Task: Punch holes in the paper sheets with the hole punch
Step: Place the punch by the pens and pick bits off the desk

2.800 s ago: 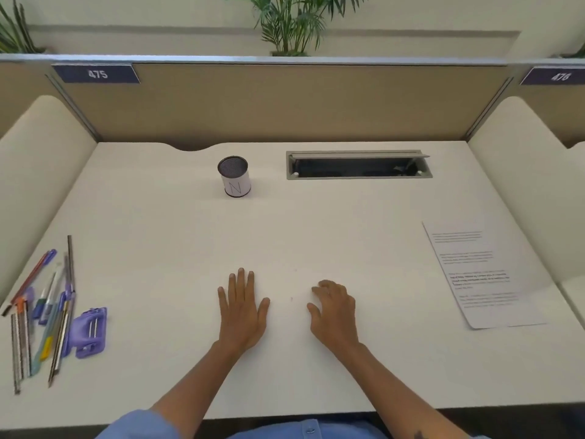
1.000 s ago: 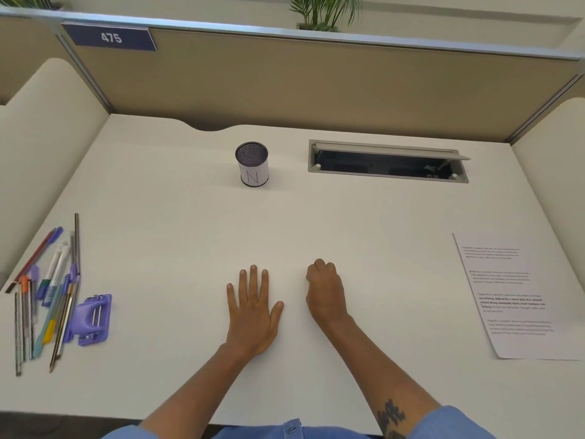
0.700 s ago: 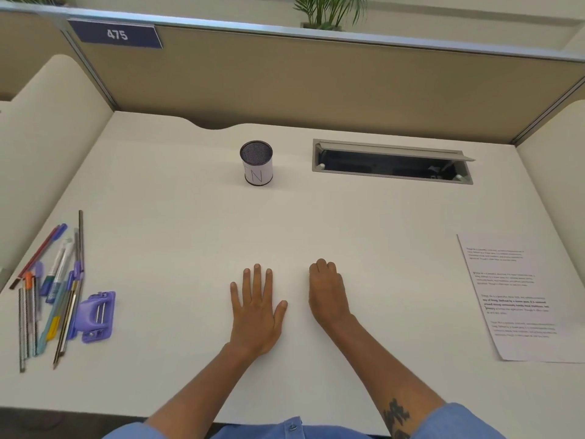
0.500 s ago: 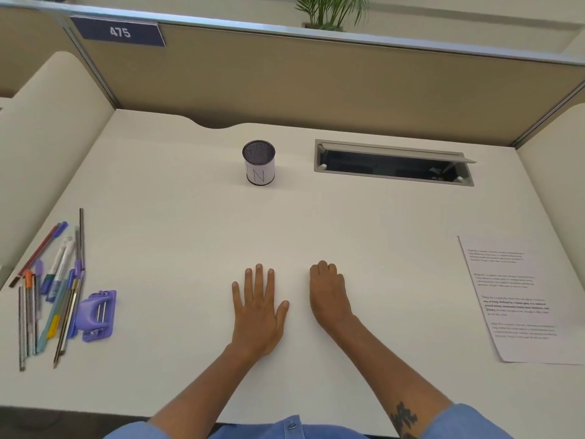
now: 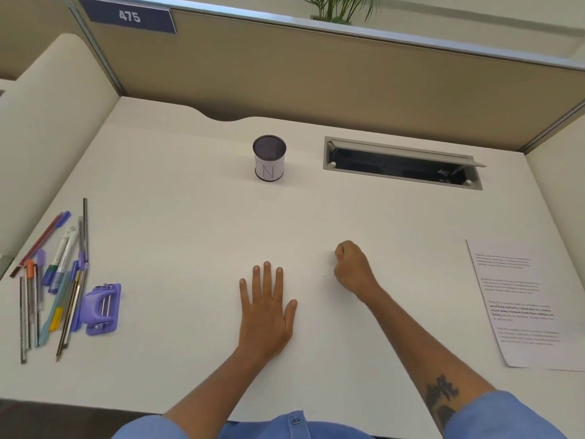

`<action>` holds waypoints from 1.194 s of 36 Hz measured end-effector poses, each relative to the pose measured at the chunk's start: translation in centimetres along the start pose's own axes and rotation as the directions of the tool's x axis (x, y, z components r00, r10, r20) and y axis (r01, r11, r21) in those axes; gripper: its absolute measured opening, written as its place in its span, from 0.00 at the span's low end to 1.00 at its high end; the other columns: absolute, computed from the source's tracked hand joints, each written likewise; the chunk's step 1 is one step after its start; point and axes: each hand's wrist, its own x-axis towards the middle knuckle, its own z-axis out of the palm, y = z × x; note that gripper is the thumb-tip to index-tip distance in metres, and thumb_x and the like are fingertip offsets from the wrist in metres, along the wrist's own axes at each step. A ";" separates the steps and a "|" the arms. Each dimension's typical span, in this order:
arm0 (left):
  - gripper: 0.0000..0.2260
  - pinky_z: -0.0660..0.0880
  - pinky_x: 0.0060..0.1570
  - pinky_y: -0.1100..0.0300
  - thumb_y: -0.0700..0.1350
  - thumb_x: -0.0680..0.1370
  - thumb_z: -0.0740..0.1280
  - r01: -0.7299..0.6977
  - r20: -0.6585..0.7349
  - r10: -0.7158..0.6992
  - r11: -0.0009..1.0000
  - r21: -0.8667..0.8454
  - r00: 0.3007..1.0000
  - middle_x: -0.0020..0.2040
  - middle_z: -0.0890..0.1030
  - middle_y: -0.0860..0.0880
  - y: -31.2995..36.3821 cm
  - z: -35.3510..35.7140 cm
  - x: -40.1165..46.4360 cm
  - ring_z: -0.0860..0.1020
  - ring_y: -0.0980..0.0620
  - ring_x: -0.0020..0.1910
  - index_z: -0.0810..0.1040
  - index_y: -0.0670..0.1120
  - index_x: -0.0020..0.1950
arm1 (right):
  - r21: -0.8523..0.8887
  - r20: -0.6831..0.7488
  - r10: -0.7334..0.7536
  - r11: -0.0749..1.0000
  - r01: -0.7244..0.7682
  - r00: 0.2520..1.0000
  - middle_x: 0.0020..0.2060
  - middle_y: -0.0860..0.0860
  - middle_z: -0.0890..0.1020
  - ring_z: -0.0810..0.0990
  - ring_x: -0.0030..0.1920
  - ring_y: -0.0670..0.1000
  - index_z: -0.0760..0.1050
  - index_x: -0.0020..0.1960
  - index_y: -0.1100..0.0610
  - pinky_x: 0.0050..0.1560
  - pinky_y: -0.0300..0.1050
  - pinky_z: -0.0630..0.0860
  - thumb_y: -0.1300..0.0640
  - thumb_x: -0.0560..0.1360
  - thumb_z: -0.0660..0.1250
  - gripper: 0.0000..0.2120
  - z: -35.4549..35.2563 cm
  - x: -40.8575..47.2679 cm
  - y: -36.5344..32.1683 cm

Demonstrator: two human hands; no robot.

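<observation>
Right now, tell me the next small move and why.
Probably send the left hand to the purple hole punch beside the pens. Both hands are empty, the right hand curled, and the paper lies untouched at far right.

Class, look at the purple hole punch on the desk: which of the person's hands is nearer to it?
Left. The left hand lies flat right of the hole punch; the right hand, curled, sits farther right, toward the paper sheet.
</observation>
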 end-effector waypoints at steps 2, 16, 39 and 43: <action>0.35 0.52 0.84 0.29 0.60 0.87 0.51 0.000 -0.008 0.000 1.000 -0.008 1.000 0.89 0.44 0.40 0.0 0.1 -0.1 0.44 0.37 0.89 0.46 0.45 0.89 | 0.033 -0.007 0.031 0.999 -0.031 0.999 0.39 0.49 0.73 0.69 0.38 0.50 0.67 0.41 0.54 0.34 0.43 0.64 0.73 0.66 0.53 0.16 -0.9 1.2 -0.6; 0.35 0.55 0.83 0.30 0.60 0.86 0.54 0.011 -0.050 -0.012 1.000 -0.029 0.999 0.90 0.45 0.41 0.2 0.0 -0.1 0.45 0.38 0.89 0.47 0.45 0.89 | 0.202 -0.029 -0.202 0.958 0.204 0.979 0.43 0.48 0.74 0.68 0.38 0.48 0.70 0.45 0.54 0.32 0.43 0.65 0.66 0.78 0.54 0.11 -3.8 12.2 -19.5; 0.36 0.61 0.80 0.28 0.60 0.85 0.58 0.026 -0.036 -0.026 1.000 0.004 0.999 0.89 0.50 0.39 0.6 -0.6 0.1 0.52 0.35 0.88 0.54 0.44 0.88 | 0.129 -0.187 -0.236 0.957 0.262 0.954 0.33 0.45 0.82 0.82 0.38 0.51 0.84 0.39 0.56 0.48 0.55 0.86 0.70 0.69 0.77 0.09 -2.0 19.9 -23.4; 0.36 0.57 0.80 0.29 0.60 0.84 0.58 0.026 -0.049 -0.026 1.000 0.011 0.998 0.89 0.51 0.39 0.6 -0.5 0.2 0.52 0.36 0.88 0.54 0.44 0.88 | 0.214 -0.199 -0.221 0.941 0.263 0.955 0.35 0.49 0.83 0.81 0.38 0.51 0.84 0.41 0.58 0.47 0.52 0.85 0.68 0.71 0.76 0.07 -2.3 18.2 -22.6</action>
